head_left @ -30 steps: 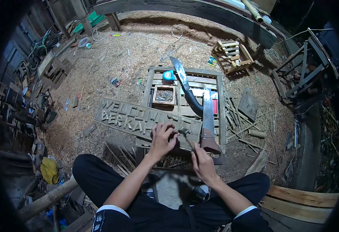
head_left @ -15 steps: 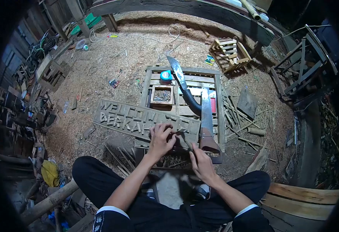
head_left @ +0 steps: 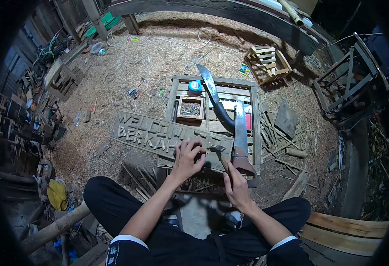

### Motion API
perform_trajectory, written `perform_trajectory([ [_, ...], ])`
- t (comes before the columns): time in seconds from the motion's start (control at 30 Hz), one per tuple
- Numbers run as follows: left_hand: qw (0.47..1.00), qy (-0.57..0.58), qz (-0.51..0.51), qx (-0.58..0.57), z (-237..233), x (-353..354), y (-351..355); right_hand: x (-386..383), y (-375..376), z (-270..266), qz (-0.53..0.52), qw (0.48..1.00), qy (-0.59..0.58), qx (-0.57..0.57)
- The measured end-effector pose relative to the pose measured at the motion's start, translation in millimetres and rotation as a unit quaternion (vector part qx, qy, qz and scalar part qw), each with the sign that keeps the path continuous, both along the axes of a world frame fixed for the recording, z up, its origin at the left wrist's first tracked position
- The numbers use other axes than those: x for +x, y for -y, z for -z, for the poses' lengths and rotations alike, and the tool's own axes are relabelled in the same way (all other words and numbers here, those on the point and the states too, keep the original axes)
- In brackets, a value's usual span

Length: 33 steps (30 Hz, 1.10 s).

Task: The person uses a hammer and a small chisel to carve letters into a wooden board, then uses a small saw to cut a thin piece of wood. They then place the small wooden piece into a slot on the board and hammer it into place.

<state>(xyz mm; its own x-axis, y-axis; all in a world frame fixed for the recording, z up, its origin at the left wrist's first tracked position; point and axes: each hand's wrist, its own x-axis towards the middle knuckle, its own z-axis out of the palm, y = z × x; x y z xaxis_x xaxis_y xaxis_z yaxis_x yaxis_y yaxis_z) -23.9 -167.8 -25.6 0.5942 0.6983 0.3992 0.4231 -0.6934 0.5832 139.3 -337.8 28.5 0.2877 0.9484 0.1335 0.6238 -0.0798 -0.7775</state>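
1. Right hand (head_left: 238,188) is closed round the hammer (head_left: 221,157) handle, with the head raised just beside the left hand (head_left: 188,160).
2. Left fingers are bunched narrow, tips on the sign's (head_left: 150,133) right end. Whether they pinch a nail cannot be told.
3. The sign lies across the pallet's (head_left: 255,124) near edge. Judgement: short, square taps, fingertips clear of the head.
4. Beyond lie a box (head_left: 190,109) and a machete (head_left: 210,88).

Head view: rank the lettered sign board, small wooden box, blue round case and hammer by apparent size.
1. lettered sign board
2. small wooden box
3. hammer and blue round case look about alike; the right hand hides part of the hammer's handle, so no ranking.
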Motion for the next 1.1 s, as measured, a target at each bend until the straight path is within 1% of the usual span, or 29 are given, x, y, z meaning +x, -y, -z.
perform_trajectory([
  [0.07, 1.000, -0.008, 0.006, 0.002, -4.9, -1.0, 1.0, 2.0, -2.2, 3.8, -0.023, 0.999, 0.023, -0.015],
  [0.17, 1.000, -0.018, 0.002, -0.004, -1.2, -2.4, -0.1, -2.3, -5.0, 2.4, -0.027, 0.999, 0.017, 0.005],
  [0.3, 1.000, -0.017, -0.004, -0.003, 5.8, -0.8, -1.6, -1.7, -5.0, 0.1, -0.033, 0.999, 0.032, -0.007],
  [0.37, 1.000, -0.021, 0.005, -0.003, 5.0, -1.5, -2.4, -0.7, -3.7, 1.9, -0.049, 0.997, 0.021, -0.056],
  [0.4, 1.000, -0.025, 0.008, -0.004, 4.8, -2.1, -3.2, -0.6, -2.7, 1.9, -0.047, 0.997, 0.021, -0.055],
  [0.47, 1.000, -0.015, 0.010, -0.011, 6.1, -2.1, -4.2, -0.6, -1.2, 2.1, -0.043, 0.998, 0.039, 0.006],
  [0.53, 1.000, -0.005, 0.012, -0.020, 4.5, -2.9, -2.9, -3.3, -2.0, 1.0, -0.030, 0.999, 0.029, -0.010],
  [0.6, 1.000, -0.023, 0.011, -0.018, 1.4, -2.4, -3.0, -3.0, -0.9, 1.1, -0.013, 0.999, 0.019, -0.027],
  [0.67, 0.999, -0.043, 0.025, -0.009, -4.3, -5.0, -3.2, -1.8, -0.7, 2.7, -0.001, 0.997, -0.009, -0.073],
  [0.7, 0.997, -0.062, 0.034, 0.001, -4.6, -6.6, -4.5, -1.2, -1.4, 1.5, -0.001, 0.997, -0.009, -0.073],
  [0.8, 0.998, -0.054, 0.025, -0.020, -4.0, -8.1, -5.2, -0.6, -2.2, -0.9, 0.015, 0.998, -0.024, -0.065],
  [0.9, 0.998, -0.059, 0.018, 0.014, -3.3, -10.7, -9.6, 0.3, -2.1, 1.7, 0.018, 0.998, 0.006, -0.061],
  [1.1, 0.998, -0.049, 0.041, 0.004, 0.3, -12.3, -15.6, -4.5, -4.2, -3.1, -0.016, 0.997, 0.048, -0.052],
])
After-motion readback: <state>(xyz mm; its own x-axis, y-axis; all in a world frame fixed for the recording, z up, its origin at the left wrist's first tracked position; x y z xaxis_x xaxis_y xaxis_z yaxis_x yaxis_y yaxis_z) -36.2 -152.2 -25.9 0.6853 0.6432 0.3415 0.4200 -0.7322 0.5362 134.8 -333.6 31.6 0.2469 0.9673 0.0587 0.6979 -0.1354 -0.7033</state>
